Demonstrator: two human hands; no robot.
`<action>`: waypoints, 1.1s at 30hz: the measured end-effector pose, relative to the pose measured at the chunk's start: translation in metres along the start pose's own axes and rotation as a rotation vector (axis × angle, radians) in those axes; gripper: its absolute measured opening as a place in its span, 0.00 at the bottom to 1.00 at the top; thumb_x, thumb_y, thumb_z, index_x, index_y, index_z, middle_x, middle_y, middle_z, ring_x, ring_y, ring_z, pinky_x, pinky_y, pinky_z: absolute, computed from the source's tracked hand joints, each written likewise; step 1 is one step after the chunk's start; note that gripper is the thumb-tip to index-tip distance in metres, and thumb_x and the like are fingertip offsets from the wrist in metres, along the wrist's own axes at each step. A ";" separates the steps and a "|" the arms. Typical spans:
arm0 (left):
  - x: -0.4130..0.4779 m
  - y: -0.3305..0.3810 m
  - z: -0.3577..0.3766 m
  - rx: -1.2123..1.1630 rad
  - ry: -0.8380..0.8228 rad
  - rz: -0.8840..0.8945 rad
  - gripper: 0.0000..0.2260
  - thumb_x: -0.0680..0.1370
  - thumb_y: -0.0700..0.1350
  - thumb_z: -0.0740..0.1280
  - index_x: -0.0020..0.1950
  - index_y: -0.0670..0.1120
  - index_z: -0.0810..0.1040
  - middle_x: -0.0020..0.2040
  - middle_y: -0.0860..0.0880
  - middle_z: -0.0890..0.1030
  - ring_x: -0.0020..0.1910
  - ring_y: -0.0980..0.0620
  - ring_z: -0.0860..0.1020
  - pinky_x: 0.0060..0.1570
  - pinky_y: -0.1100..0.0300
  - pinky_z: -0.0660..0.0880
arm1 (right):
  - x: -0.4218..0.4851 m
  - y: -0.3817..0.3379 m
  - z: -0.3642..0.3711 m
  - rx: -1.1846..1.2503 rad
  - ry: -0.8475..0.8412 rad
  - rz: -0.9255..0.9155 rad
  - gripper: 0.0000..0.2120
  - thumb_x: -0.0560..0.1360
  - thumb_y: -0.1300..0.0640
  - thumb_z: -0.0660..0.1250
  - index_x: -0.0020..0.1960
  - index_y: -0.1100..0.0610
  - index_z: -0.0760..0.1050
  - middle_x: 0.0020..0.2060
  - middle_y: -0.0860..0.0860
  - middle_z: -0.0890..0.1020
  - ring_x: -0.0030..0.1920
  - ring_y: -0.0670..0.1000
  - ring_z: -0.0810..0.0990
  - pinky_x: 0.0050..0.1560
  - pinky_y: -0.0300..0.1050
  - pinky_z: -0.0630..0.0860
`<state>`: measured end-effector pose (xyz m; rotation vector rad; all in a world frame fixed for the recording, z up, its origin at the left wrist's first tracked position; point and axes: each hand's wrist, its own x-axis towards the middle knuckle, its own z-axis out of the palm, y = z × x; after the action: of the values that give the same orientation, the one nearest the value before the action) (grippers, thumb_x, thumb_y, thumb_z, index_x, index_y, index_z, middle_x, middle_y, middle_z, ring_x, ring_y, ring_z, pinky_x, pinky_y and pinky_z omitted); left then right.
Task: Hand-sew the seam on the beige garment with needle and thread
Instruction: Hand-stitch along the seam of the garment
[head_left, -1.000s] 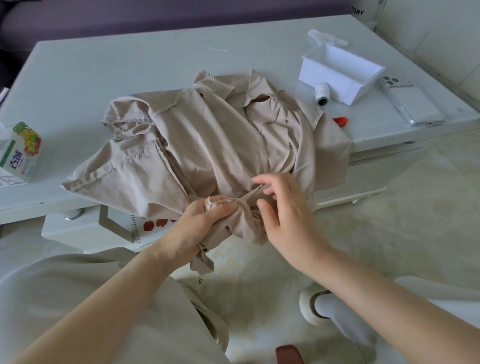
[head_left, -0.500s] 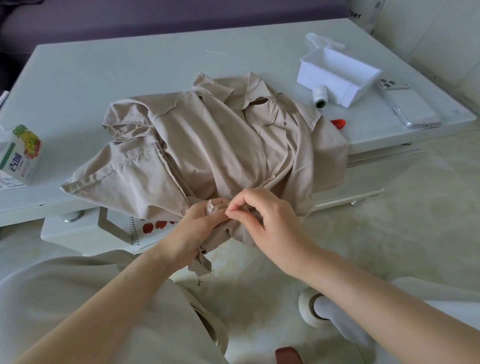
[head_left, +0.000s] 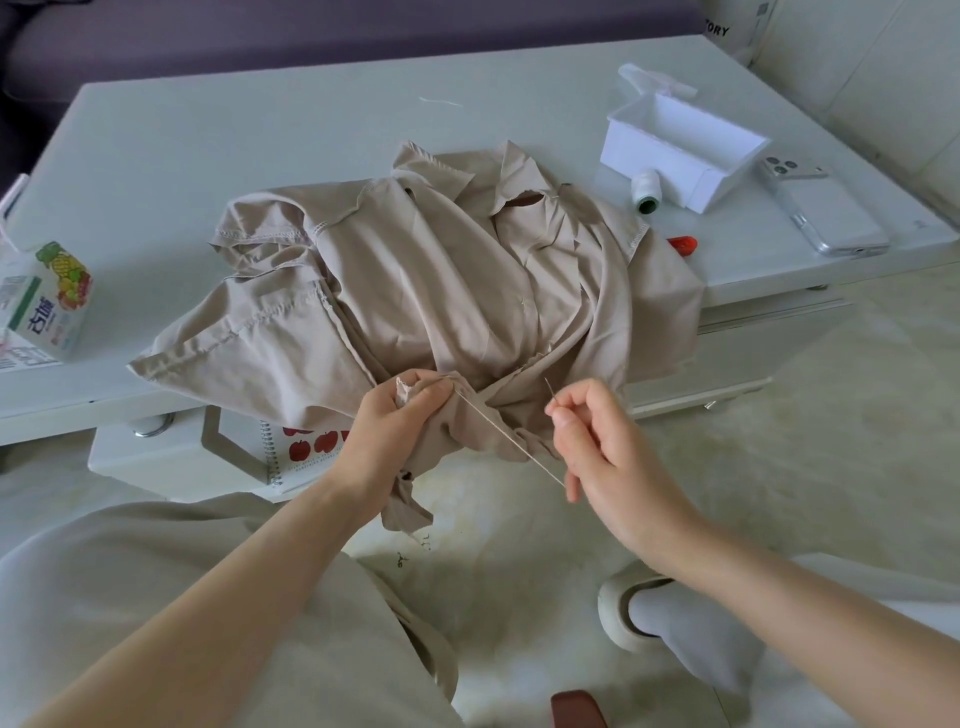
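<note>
At 6 o'clock edge of table, gripping seam of beige garment in left hand; pinching needle in right hand, just pulled off fabric toward 3 o'clock, thread taut: stitch seemingly drawn through.

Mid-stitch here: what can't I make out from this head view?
Head view only.
Seam stitches: covered by the left hand gripping the beige garment.
Eye of the needle: too small; the right hand pinches it.
Thread past the right hand: hidden behind it.
</note>
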<state>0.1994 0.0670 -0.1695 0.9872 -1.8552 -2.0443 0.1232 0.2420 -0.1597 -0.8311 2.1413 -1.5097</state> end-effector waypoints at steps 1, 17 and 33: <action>0.001 0.000 0.000 0.003 0.008 0.002 0.05 0.78 0.44 0.66 0.44 0.48 0.80 0.34 0.53 0.81 0.32 0.58 0.76 0.31 0.65 0.73 | -0.003 0.005 -0.005 -0.023 -0.012 0.027 0.06 0.81 0.59 0.56 0.46 0.54 0.67 0.28 0.42 0.69 0.26 0.46 0.68 0.29 0.42 0.71; 0.001 -0.003 0.000 0.045 0.019 0.017 0.05 0.78 0.45 0.66 0.45 0.47 0.81 0.36 0.52 0.82 0.35 0.57 0.78 0.36 0.62 0.74 | -0.022 0.057 -0.034 -0.367 -0.140 0.142 0.07 0.81 0.56 0.56 0.44 0.48 0.65 0.27 0.44 0.69 0.29 0.45 0.67 0.35 0.46 0.66; -0.004 -0.001 0.000 0.074 -0.042 0.054 0.08 0.80 0.42 0.62 0.41 0.47 0.76 0.31 0.55 0.79 0.32 0.59 0.76 0.37 0.62 0.71 | 0.021 -0.004 0.019 -0.384 -0.055 -0.180 0.07 0.79 0.61 0.60 0.44 0.53 0.67 0.32 0.46 0.81 0.31 0.39 0.74 0.35 0.39 0.72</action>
<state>0.2032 0.0694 -0.1688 0.9080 -1.9695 -1.9930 0.1199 0.2135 -0.1619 -1.2068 2.4068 -1.1481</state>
